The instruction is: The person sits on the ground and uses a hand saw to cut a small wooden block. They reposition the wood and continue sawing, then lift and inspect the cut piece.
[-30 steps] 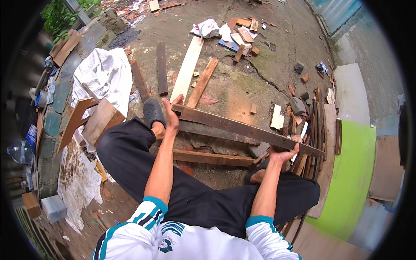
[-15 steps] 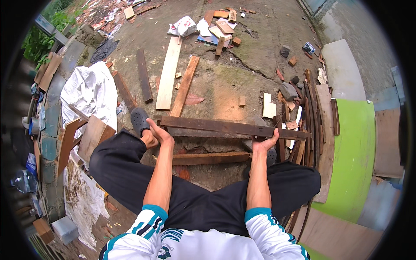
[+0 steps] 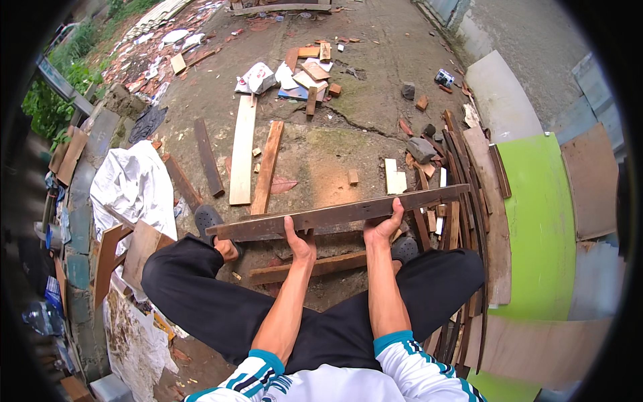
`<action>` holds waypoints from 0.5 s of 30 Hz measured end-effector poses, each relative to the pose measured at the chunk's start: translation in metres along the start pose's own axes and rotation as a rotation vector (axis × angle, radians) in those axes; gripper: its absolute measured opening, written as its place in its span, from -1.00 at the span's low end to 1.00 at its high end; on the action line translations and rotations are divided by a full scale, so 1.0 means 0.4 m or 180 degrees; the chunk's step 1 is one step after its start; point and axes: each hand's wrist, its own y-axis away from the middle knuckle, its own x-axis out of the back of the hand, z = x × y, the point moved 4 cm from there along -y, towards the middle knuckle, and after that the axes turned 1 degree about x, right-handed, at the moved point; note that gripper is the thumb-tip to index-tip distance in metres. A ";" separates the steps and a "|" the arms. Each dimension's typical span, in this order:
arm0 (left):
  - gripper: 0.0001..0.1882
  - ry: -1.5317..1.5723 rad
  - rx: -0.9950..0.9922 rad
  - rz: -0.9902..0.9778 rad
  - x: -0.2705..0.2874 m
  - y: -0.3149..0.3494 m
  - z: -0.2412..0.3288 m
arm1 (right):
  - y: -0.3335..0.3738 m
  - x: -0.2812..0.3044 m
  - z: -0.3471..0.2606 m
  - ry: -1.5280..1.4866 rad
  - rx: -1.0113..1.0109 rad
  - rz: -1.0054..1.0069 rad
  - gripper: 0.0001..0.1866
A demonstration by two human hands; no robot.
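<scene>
A long dark brown wooden plank (image 3: 341,213) lies across both my hands above my crossed legs, its right end higher in view than its left. My left hand (image 3: 301,244) grips it from below near the middle, thumb up against the near face. Further right, my right hand (image 3: 384,226) holds the same plank the same way, fingers hidden beneath. The edge of a second dark strip shows just behind it. Nearer to me, another brown wooden board (image 3: 321,266) lies on the ground between my feet.
A pale plank (image 3: 243,151) and a brown plank (image 3: 268,167) lie ahead, with wood offcuts (image 3: 311,72) beyond. Long dark strips (image 3: 477,201) are stacked at right beside a green panel (image 3: 539,221). A white sack (image 3: 134,181) lies at left.
The plank has shifted left and tilted, its right end rising. My left hand has moved right along it toward the middle; my right hand has moved slightly left. The view has tipped upward.
</scene>
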 end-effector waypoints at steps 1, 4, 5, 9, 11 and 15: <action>-0.05 -0.0046 -0.0007 -0.0086 -0.003 0.015 0.009 | 0.014 -0.022 -0.005 -0.0039 0.0002 -0.0125 -0.29; -0.07 -0.0041 -0.0090 -0.0106 -0.016 0.024 0.048 | 0.036 -0.045 -0.013 -0.0051 -0.0045 -0.0176 -0.31; -0.08 -0.0047 -0.0061 -0.0095 -0.021 0.021 0.060 | 0.041 -0.045 -0.017 -0.0046 -0.0063 -0.0176 -0.30; -0.05 -0.0280 0.0058 -0.0352 -0.076 0.005 0.112 | 0.036 -0.007 -0.014 0.0467 0.0098 -0.0164 -0.16; -0.03 -0.0255 0.0129 -0.0597 -0.107 -0.015 0.135 | 0.029 0.010 -0.036 0.0912 0.0281 -0.0102 -0.02; -0.19 0.0084 0.0432 -0.0324 -0.165 -0.026 0.190 | 0.018 0.015 -0.192 0.1690 0.0993 0.0327 0.08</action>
